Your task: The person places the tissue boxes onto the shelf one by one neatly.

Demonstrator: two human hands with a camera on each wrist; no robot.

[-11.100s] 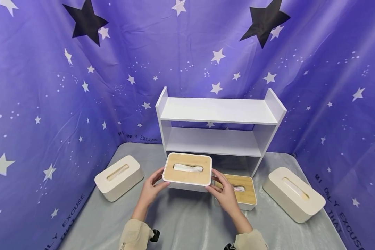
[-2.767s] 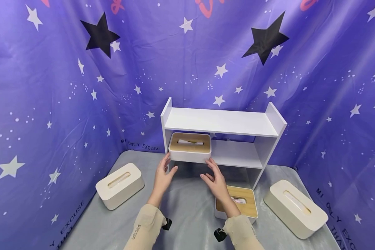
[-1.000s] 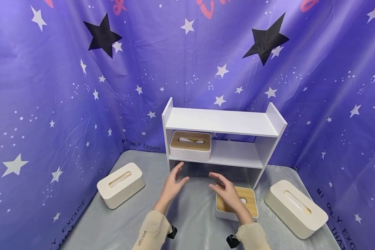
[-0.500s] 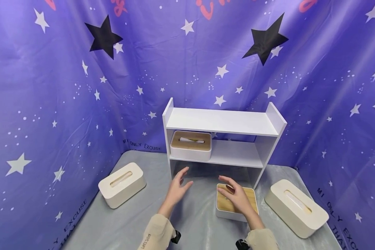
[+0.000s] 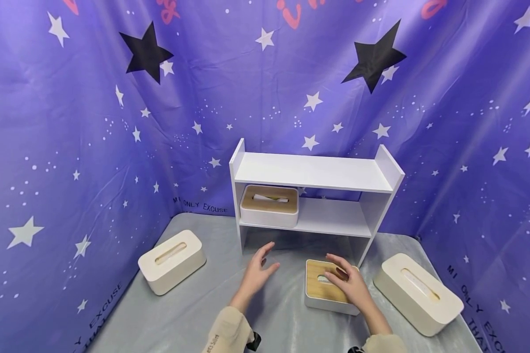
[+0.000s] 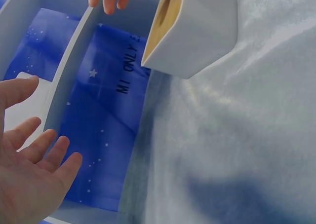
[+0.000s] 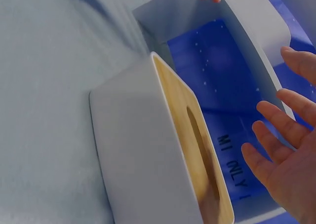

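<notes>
In the head view a white tissue box with a bamboo lid stands on the grey cloth at the front right of the shelf. My right hand hovers over its right part, fingers relaxed and holding nothing, and hides some of the lid. My left hand, also empty with fingers spread, is over the cloth left of that box. A second bamboo-lidded tissue box sits on the left of the shelf's middle board. The right wrist view shows the nearer box beside my right hand's fingers.
The white shelf unit stands at the back of the grey-covered table. A cream tissue box lies at the left and another cream tissue box at the right. Purple star curtains surround the table.
Earlier both hands held one bamboo-lidded box in front of the shelf; it now sits on the middle board. Both hands have let go, drawn back and shifted right, the right one over the other box.
</notes>
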